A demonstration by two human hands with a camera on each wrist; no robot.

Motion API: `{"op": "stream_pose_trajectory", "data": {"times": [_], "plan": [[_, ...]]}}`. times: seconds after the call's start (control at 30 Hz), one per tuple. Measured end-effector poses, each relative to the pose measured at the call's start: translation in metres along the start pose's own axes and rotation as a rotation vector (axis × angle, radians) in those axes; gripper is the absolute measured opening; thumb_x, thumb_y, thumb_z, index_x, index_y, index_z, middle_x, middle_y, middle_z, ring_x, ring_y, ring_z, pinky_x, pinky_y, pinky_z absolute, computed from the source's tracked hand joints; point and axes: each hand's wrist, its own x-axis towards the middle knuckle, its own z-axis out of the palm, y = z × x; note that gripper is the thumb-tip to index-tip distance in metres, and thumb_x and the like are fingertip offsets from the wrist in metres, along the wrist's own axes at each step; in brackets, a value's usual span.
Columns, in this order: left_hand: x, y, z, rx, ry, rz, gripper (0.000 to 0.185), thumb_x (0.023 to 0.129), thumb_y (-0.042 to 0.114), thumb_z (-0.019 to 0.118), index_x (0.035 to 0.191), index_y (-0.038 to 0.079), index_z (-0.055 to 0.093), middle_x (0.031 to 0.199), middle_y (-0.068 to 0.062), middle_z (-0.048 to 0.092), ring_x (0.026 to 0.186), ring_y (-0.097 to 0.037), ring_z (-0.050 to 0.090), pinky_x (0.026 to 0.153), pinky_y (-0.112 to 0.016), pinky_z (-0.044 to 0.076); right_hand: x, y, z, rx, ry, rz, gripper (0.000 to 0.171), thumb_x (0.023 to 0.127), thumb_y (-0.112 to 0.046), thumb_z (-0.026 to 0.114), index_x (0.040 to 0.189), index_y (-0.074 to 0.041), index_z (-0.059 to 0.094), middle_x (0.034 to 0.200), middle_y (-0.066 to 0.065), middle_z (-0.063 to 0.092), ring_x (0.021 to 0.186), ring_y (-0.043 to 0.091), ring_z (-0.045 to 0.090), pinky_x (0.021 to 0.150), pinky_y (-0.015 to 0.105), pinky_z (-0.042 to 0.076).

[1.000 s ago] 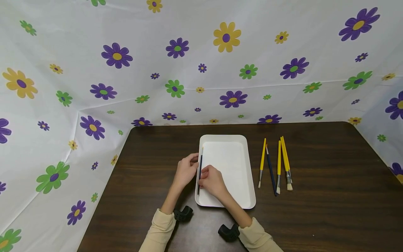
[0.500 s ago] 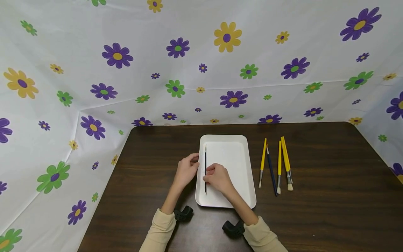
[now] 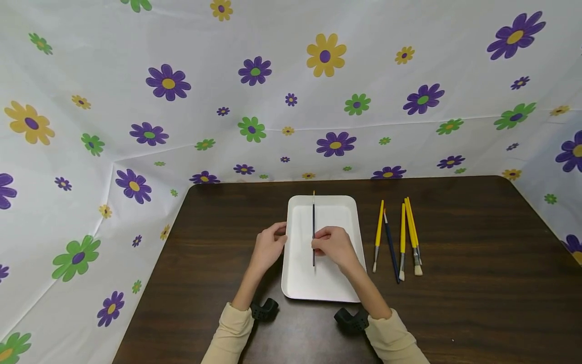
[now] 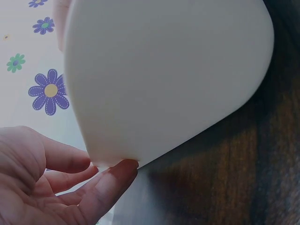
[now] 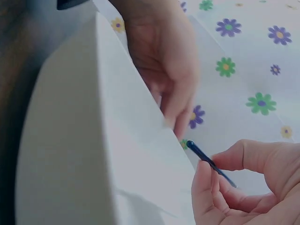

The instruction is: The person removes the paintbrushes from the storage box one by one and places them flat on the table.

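Note:
A thin dark-handled paintbrush (image 3: 313, 220) is pinched between the thumb and fingers of my right hand (image 3: 336, 246), over the middle of the white tray (image 3: 318, 285). Its bristle tip points away from me and overlaps the tray's far rim in the head view. The rounded handle end of the paintbrush (image 5: 201, 152) sticks out past the fingertips in the right wrist view. My left hand (image 3: 269, 246) stays at the tray's left side. In the left wrist view, thumb and fingers of the left hand (image 4: 70, 183) pinch the tray's edge (image 4: 140, 161).
Right of the tray, several more brushes lie on the dark wooden table (image 3: 477, 283): a yellow brush (image 3: 379, 222), a dark blue brush (image 3: 390, 242) and more yellow brushes (image 3: 411, 222). A flowered white cloth (image 3: 273, 101) hangs behind the table.
My right hand has carried the paintbrush from along the tray's left edge toward its middle, rightward and away from me. The left hand has kept its place at the tray.

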Motion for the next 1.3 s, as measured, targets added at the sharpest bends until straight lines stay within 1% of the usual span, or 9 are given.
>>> {"op": "stream_pose_trajectory", "data": {"times": [0.2, 0.4, 0.67, 0.8, 0.97, 1.1, 1.3], "plan": [[-0.001, -0.001, 0.0, -0.024, -0.012, -0.01, 0.037, 0.1, 0.001, 0.057, 0.136, -0.004, 0.064, 0.122, -0.023, 0.069, 0.098, -0.033, 0.073, 0.069, -0.036, 0.063, -0.001, -0.003, -0.015, 0.052, 0.016, 0.013, 0.011, 0.089, 0.001, 0.067, 0.095, 0.011, 0.067, 0.077, 0.013, 0.068, 0.059, 0.015, 0.065, 0.064, 0.031, 0.062], [-0.001, -0.002, 0.001, -0.02, -0.007, -0.016, 0.036, 0.1, 0.001, 0.057, 0.136, -0.004, 0.064, 0.123, -0.023, 0.069, 0.099, -0.033, 0.073, 0.069, -0.036, 0.063, -0.001, -0.003, -0.026, 0.071, 0.02, 0.018, 0.013, 0.093, 0.0, 0.067, 0.098, 0.012, 0.068, 0.077, 0.012, 0.07, 0.06, 0.013, 0.066, 0.062, 0.026, 0.061], [-0.001, -0.002, 0.0, -0.01, -0.002, -0.015, 0.036, 0.1, 0.001, 0.057, 0.135, -0.004, 0.064, 0.122, -0.023, 0.069, 0.099, -0.033, 0.073, 0.07, -0.037, 0.063, 0.004, 0.001, -0.046, 0.101, 0.025, 0.034, 0.017, 0.097, -0.003, 0.064, 0.101, 0.013, 0.067, 0.075, 0.009, 0.069, 0.059, 0.012, 0.067, 0.061, 0.025, 0.06], [-0.001, -0.002, 0.0, -0.009, -0.003, -0.017, 0.036, 0.1, 0.001, 0.057, 0.136, -0.004, 0.064, 0.122, -0.022, 0.069, 0.099, -0.033, 0.073, 0.07, -0.037, 0.063, 0.005, 0.002, -0.058, 0.1, 0.035, 0.028, 0.018, 0.098, -0.003, 0.064, 0.104, 0.014, 0.066, 0.08, 0.01, 0.07, 0.062, 0.012, 0.068, 0.062, 0.023, 0.06], [-0.001, -0.001, 0.0, -0.018, -0.003, -0.012, 0.036, 0.1, 0.001, 0.057, 0.135, -0.004, 0.064, 0.122, -0.022, 0.069, 0.098, -0.033, 0.073, 0.069, -0.036, 0.063, 0.006, 0.003, -0.073, 0.099, 0.049, 0.028, 0.017, 0.097, -0.001, 0.067, 0.104, 0.014, 0.063, 0.085, 0.011, 0.073, 0.066, 0.012, 0.071, 0.065, 0.023, 0.06], [-0.001, -0.001, 0.0, -0.021, -0.003, -0.008, 0.036, 0.1, 0.001, 0.057, 0.135, -0.003, 0.065, 0.122, -0.022, 0.069, 0.099, -0.033, 0.073, 0.07, -0.036, 0.063, 0.006, 0.005, -0.084, 0.115, 0.053, 0.012, 0.023, 0.097, 0.0, 0.068, 0.112, 0.015, 0.06, 0.087, 0.01, 0.075, 0.069, 0.01, 0.073, 0.067, 0.022, 0.06], [-0.001, -0.001, 0.0, -0.016, 0.004, -0.004, 0.036, 0.1, 0.001, 0.057, 0.134, -0.003, 0.066, 0.121, -0.022, 0.069, 0.099, -0.033, 0.073, 0.069, -0.037, 0.063, 0.005, 0.009, -0.099, 0.15, 0.056, -0.022, 0.04, 0.098, 0.0, 0.067, 0.13, 0.017, 0.052, 0.093, 0.011, 0.077, 0.075, 0.007, 0.074, 0.072, 0.022, 0.06]]}}
